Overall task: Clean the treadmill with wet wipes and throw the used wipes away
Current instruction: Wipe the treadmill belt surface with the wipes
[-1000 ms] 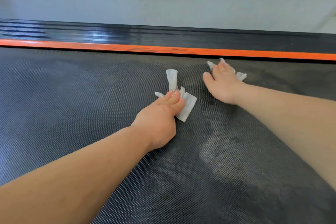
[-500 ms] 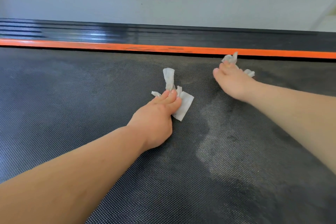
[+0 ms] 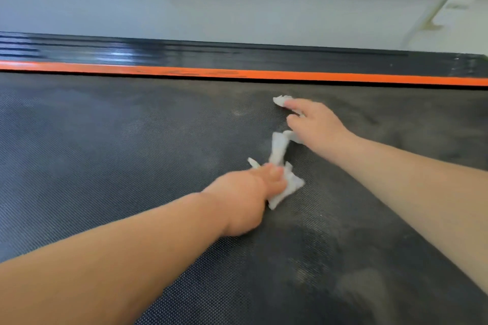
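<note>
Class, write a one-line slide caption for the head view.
Left hand grips, right hand presses, wipes on the treadmill belt by its orange stripe.

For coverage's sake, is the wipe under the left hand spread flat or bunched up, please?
Bunched up: the wipe under the left hand is crumpled, with a twisted tail poking out ahead.
</note>
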### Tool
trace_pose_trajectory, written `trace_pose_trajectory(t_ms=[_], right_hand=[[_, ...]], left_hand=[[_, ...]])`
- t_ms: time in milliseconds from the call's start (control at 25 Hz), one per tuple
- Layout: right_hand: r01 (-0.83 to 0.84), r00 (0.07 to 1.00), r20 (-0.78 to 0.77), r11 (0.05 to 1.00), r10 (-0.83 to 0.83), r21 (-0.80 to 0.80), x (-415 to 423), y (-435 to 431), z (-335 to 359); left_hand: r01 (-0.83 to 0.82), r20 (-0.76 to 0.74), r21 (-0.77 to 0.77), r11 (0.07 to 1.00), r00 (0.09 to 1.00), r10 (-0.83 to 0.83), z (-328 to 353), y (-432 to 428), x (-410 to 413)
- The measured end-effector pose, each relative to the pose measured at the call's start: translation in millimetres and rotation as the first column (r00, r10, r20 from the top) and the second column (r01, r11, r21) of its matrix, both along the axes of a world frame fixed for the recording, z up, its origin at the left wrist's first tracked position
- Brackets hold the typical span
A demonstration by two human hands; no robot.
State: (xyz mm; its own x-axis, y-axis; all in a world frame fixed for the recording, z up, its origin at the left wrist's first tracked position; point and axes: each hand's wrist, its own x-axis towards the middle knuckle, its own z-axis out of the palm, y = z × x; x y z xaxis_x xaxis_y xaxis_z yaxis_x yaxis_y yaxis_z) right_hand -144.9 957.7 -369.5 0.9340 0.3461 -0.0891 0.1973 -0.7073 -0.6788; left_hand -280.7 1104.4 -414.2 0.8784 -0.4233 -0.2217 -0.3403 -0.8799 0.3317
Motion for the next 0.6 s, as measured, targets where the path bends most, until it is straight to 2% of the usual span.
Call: trace_pose_trajectory(t_ms=[80, 160, 240, 320, 440, 600], right_hand=[[0.019, 0.995, 0.098, 1.000, -0.018, -0.007, 7, -7, 2], [-0.046, 0.978, 0.192, 0.985, 0.078, -0.166, 14, -16, 2], [-0.202, 0.949, 0.139, 0.884, 0.284, -0.422, 21, -23, -5], [-0.311, 0.908, 0.060, 0.765, 0.414, -0.564, 29, -22, -18], [-0.336, 0.877, 0.088, 0.732, 0.473, -0.592, 46, -8, -29], [-0.235, 0.877, 0.173, 0.714, 0.448, -0.659, 48, 11, -24]], left_hand=[[0.137, 0.002, 0.001, 0.991, 0.991, -0.137, -1, -5, 1], [0.144, 0.024, -0.012, 0.989, 0.989, -0.144, 1, 0, 5], [0.134, 0.042, -0.026, 0.991, 0.990, -0.133, 3, 3, 4], [0.125, 0.046, -0.059, 0.990, 0.991, -0.122, 2, 3, 0], [0.112, 0.049, -0.101, 0.989, 0.993, -0.107, -3, 5, 1], [0.102, 0.027, -0.092, 0.991, 0.995, -0.100, -5, 6, 4]])
